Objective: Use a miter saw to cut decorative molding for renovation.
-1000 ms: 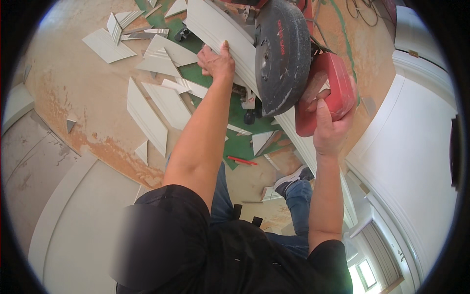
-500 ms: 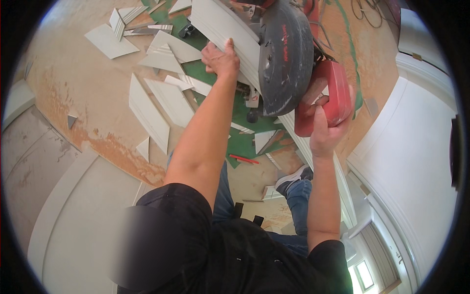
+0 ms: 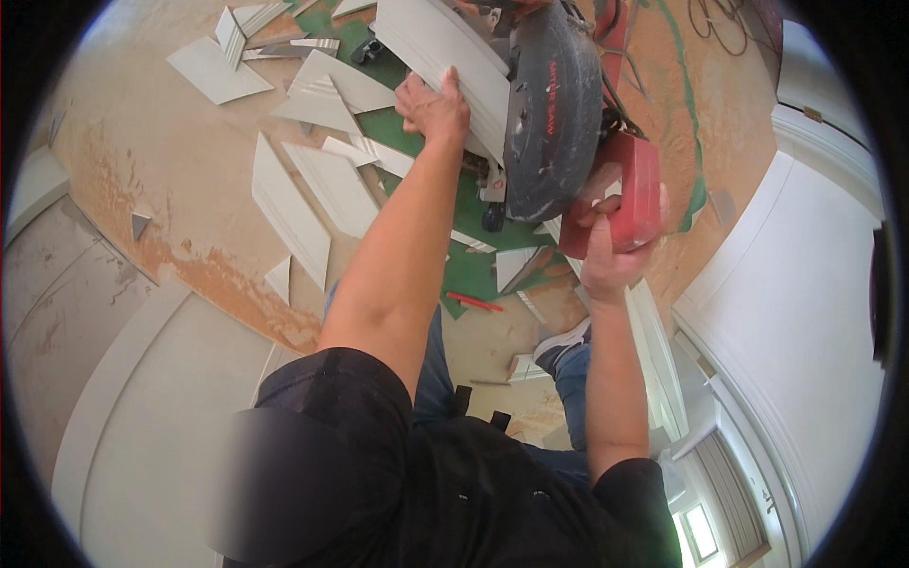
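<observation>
My left hand (image 3: 434,106) holds a white grooved moulding board (image 3: 434,43) that lies across the saw, left of the blade guard. My right hand (image 3: 615,248) is closed round the red handle (image 3: 632,185) of a mitre saw, whose dark, dusty guard (image 3: 551,123) hides the blade and part of the board. Under the saw shows a green floor covering (image 3: 472,204). Beside my left forearm several white angled offcuts (image 3: 289,213) lie scattered on the dusty floor, and a red slim item (image 3: 473,301) lies below the saw.
Pale panels (image 3: 142,417) stand at the lower left. A white door-like panel (image 3: 786,275) and frame run along the right. Coiled cable (image 3: 710,24) lies at the top right. My foot (image 3: 559,346) rests among offcuts below the saw.
The red handle and my right hand have shifted a little leftward against the guard. My left hand keeps its hold on the board. The whole view has shifted slightly.
</observation>
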